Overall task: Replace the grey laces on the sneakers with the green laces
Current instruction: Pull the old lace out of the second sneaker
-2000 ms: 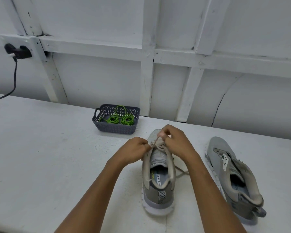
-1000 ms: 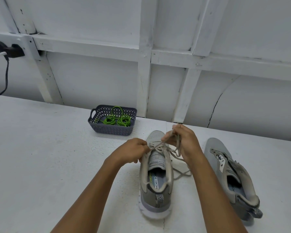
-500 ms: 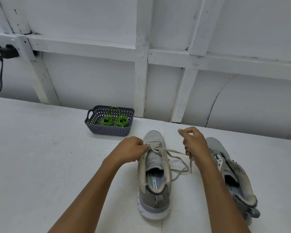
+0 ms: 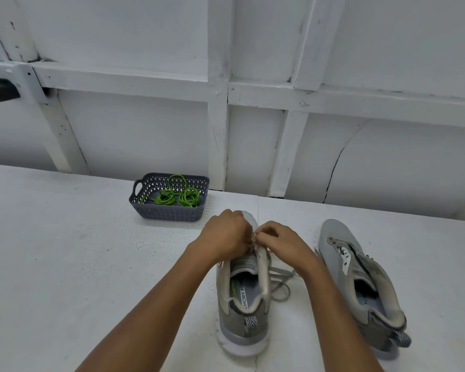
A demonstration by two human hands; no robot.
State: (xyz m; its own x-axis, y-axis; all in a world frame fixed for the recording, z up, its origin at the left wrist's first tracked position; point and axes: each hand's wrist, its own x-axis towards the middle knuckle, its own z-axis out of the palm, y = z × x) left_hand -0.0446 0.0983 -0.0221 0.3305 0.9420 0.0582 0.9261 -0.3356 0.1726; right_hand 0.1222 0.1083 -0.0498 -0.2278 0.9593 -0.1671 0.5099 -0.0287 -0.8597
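table (image 4: 65,264): white, rough painted top; I give every position from the centre sneaker.
centre sneaker (image 4: 242,304): grey mesh, white foam sole, upright, heel towards me.
second sneaker (image 4: 360,277): same build, to its right, tipped sideways.
basket (image 4: 169,213): dark perforated plastic, rectangular, beyond it to the left.
left hand (image 4: 224,234): fingers curled on its lacing; grasp hidden from me.
right hand (image 4: 282,242): pinches the grey lace at its lacing.
grey lace (image 4: 279,280): flat, slack loops just right of it.
green laces (image 4: 177,197): round cord, coiled, inside the basket.

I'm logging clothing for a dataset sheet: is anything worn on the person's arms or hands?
Nothing shows: the left hand and right hand are ungloved, and both forearms are bare, with no sleeves, watch or bands in view. Rings cannot be told.
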